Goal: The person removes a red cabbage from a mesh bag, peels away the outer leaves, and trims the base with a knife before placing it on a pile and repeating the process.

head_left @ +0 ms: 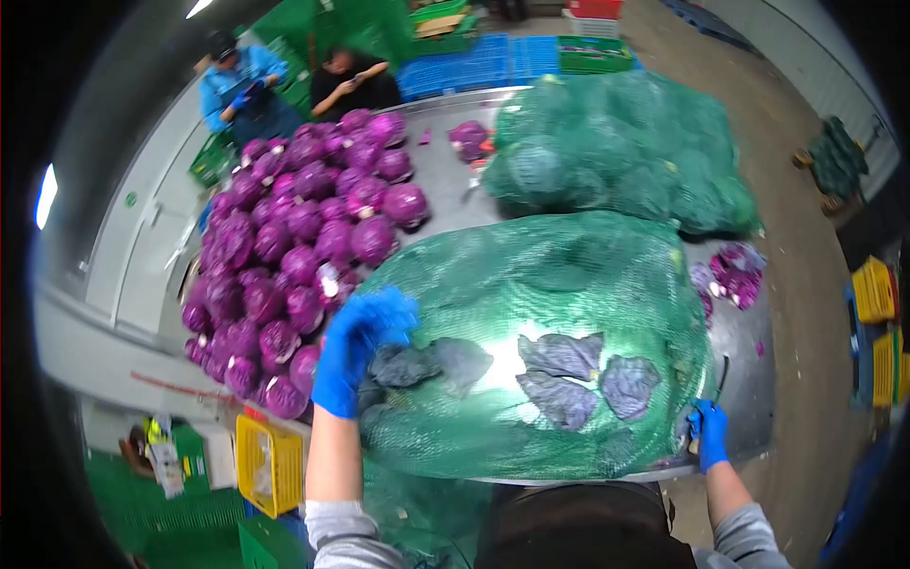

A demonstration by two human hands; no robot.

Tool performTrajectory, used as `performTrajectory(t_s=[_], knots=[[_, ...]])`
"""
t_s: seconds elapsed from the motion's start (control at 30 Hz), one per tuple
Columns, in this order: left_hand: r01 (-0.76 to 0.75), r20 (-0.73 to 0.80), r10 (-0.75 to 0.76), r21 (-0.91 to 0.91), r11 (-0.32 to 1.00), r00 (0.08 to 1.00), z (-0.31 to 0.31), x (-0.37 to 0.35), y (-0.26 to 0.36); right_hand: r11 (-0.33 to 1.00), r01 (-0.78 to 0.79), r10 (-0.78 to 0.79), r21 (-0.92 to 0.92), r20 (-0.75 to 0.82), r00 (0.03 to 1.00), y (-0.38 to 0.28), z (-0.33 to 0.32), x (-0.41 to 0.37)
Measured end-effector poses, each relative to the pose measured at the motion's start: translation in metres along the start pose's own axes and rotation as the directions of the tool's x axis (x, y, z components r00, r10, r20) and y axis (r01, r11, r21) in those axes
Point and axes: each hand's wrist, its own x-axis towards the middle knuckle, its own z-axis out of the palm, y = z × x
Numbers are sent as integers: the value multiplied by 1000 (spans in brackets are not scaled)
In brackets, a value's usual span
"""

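Observation:
A blue glove covers my left hand (368, 332), which is smeared by motion over the left end of a green mesh sack (559, 256). Its fingers point right, close above dark cabbage leaves (406, 365). More loose purple-grey leaves (561, 356) lie on the sack in front of me. At the sack's right edge, my right hand (709, 434), gloved too, is closed around a knife (723, 379) whose dark blade points away from me. A large heap of purple cabbages (303, 223) sits left of the sack.
Behind the near sack lies a second full mesh sack (616, 142). Cabbage scraps (737, 275) lie on the metal table (754, 370) at right. Two people (242, 85) are beyond the heap. A yellow crate (270, 465) stands at lower left, blue pallets (455, 68) at the back.

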Motion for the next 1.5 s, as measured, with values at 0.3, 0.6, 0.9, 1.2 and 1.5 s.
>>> performTrajectory(t_s=[0.3, 0.6, 0.9, 1.2, 1.5], knots=[[-109, 130, -62, 958, 265, 990, 53, 101, -75, 999, -17, 18, -37, 14, 1000, -19, 10, -18], [-277, 253, -114, 907, -318, 961, 121, 196, -175, 998, 40, -40, 54, 6, 999, -20, 16, -32], [-483, 430, 423, 875, 22, 798, 241, 231, -190, 997, 36, -36, 72, 0, 999, -25, 21, -35], [-326, 328, 123, 945, -33, 937, 265, 169, -202, 991, 128, -129, 35, 32, 991, -9, 14, -23], [-69, 201, -529, 963, 259, 824, 204, 116, -226, 991, 116, -120, 61, 74, 990, -4, 12, -18]])
